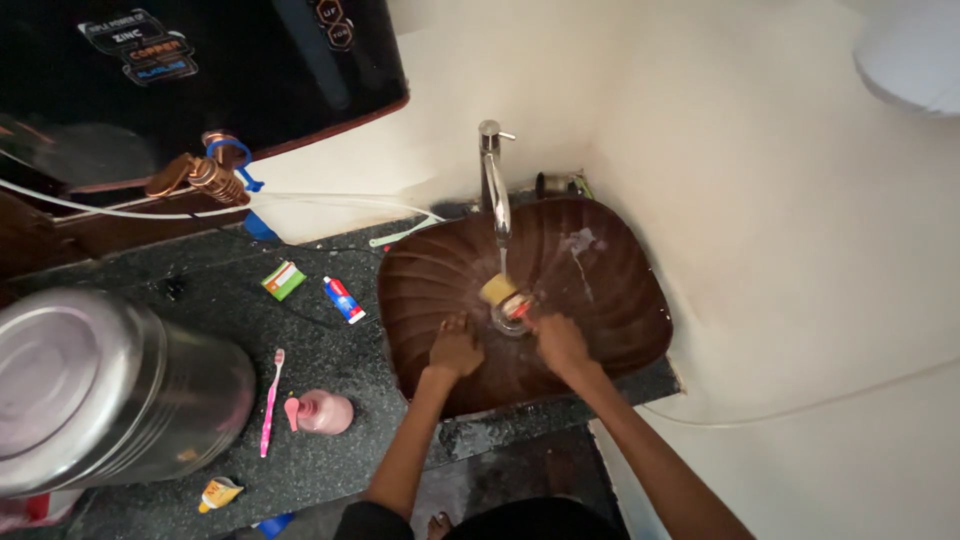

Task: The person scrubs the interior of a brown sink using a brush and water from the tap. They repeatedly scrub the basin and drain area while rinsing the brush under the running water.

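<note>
Two hands low in the brown ribbed sink, centre of the frame. Our left hand rests curled on the basin floor, and we cannot tell whether it holds anything. Our right hand pinches a small red and white item at the drain. A yellow sponge sits under the running tap. Washing looks underway to us, water on, rinsing not finished. Toothbrush and toothpaste tube lie on the counter at left.

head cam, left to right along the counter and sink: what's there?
Steel drum → pink toothbrush → pink bottle → toothpaste tube → left hand → yellow sponge → right hand, both hands in the brown sink.
</note>
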